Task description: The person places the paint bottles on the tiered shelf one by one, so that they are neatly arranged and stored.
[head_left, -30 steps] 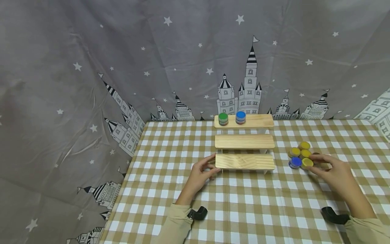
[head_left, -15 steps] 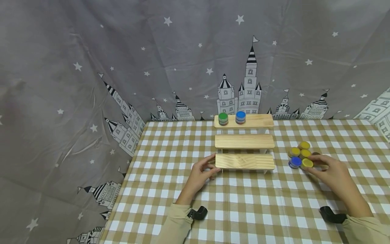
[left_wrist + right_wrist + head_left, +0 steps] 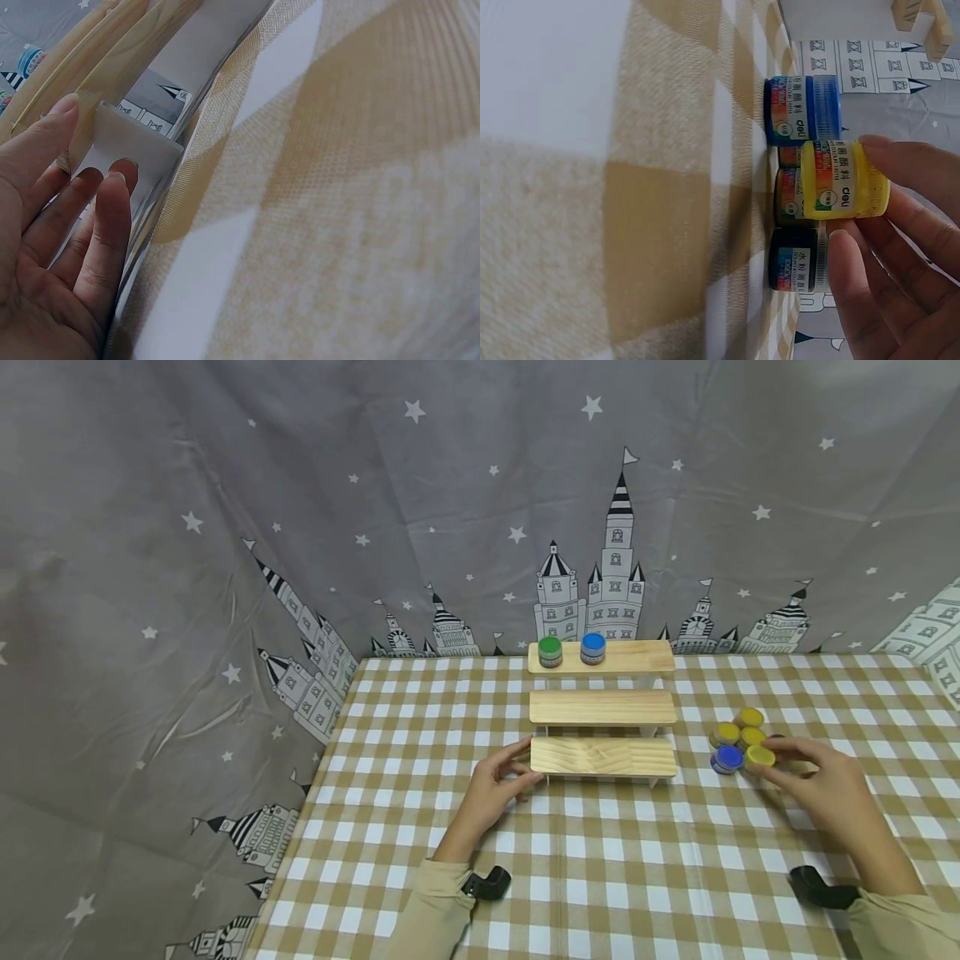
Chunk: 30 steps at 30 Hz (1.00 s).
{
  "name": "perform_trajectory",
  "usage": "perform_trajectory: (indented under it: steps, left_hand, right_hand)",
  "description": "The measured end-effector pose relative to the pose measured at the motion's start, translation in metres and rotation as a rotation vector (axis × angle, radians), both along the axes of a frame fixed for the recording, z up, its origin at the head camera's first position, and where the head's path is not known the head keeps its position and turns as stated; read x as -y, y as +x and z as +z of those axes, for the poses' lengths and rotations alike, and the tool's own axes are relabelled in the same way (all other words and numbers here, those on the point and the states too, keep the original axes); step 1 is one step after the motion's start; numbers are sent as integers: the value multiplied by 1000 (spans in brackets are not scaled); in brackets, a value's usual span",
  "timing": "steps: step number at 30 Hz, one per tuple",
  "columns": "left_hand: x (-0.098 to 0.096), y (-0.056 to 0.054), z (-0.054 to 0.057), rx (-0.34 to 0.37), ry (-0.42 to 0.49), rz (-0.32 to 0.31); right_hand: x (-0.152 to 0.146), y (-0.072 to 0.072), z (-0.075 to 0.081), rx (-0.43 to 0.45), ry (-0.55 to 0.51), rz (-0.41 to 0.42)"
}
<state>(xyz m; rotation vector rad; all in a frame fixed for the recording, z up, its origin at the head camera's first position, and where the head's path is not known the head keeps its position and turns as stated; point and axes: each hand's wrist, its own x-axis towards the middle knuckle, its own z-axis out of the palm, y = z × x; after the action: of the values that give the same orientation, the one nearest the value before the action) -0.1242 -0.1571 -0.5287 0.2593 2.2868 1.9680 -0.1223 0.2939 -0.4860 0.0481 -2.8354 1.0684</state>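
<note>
Thumb and fingers of my right hand are pinching a yellow jar, base just clear of the tablecloth. Blue jar is sitting just left of that grip, three other yellow jars just beyond. Left hand is resting at the lowest tier's left end on the wooden rack, fingers half curled; can't tell whether they're gripping.

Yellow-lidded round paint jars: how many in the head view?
4: one yellow-lidded jar held by the right hand, a second behind, a third behind the blue-lidded round jar, a fourth farthest back. Others may be hidden.
</note>
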Motion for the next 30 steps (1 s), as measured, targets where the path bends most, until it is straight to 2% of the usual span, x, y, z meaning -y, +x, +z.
perform_trajectory:
  steps: [9,20,30]
  left_hand:
    - [0,0,1,0,-7,3]
    - [-1,0,0,2,5,0]
    - [0,0,1,5,0,-1]
  right_hand:
    - [3,0,6,0,-13,-29]
    - [8,-3,15,-98,-77,-33]
    - [21,-11,28,-74,-111,-15]
